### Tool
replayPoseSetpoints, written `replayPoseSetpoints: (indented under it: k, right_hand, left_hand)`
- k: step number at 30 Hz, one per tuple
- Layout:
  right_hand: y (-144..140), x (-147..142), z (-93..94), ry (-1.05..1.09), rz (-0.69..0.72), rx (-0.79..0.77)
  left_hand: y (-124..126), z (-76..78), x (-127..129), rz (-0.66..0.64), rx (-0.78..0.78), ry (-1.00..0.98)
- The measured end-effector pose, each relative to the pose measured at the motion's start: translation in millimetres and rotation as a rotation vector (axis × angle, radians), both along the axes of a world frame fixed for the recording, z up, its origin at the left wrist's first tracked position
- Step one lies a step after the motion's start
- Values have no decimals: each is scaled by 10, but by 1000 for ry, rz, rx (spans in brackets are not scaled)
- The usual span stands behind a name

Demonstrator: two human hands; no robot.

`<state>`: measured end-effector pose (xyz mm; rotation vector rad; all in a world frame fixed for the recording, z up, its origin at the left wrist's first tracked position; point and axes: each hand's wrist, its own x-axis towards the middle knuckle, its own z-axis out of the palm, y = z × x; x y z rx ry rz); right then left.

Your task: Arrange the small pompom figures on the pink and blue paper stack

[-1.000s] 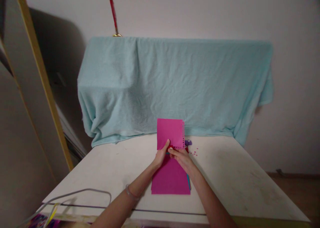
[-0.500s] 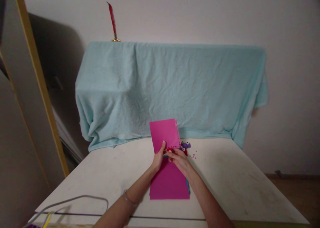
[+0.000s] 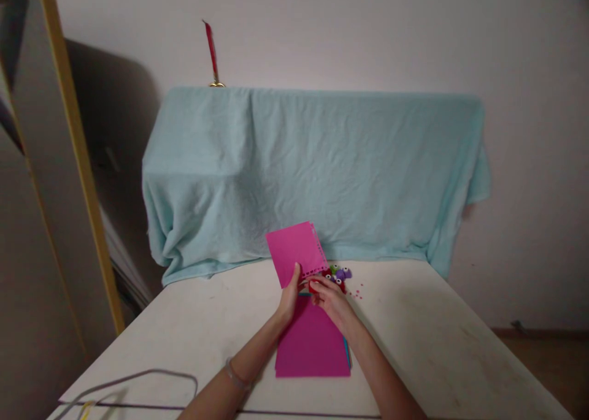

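A pink sheet of paper (image 3: 294,249) with punched holes along its right and lower edges is raised above the table. My left hand (image 3: 289,294) grips its lower edge, thumb on the near face. In my right hand (image 3: 332,300) is a small red paper punch (image 3: 314,286), held close to the sheet's bottom edge; the fingers partly cover it. Below both hands lies a stack of coloured paper (image 3: 313,346), magenta on top, with blue showing at the side. Just beyond the right hand sit several small punches with eye-like dots (image 3: 341,275), in red, purple and green.
Tiny pink paper bits (image 3: 358,294) are scattered right of the punches. A light blue towel (image 3: 345,168) drapes over something at the back of the white table (image 3: 414,334). A grey cable (image 3: 156,371) lies front left, near a yellow-edged mirror or panel (image 3: 76,132).
The pink sheet has turned counterclockwise and shifted left in my left hand. The red punch has come away from its edge a little and shows more clearly. The view has tilted slightly.
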<state>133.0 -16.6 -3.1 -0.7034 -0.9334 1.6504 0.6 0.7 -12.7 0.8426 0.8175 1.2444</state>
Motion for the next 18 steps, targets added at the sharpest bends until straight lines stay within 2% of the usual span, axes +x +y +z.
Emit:
replayPoseSetpoints:
  k: [4, 8, 18]
  right_hand:
    - [30, 25, -4, 20, -20, -83]
    - [42, 11, -4, 67, -64, -121]
    - [-12, -25, 53, -8, -125, -18]
  left_hand:
    - [-1, 31, 16, 18, 34, 34]
    - [-10, 44, 33, -26, 25, 47]
    - [-66, 94, 84, -127, 36, 86]
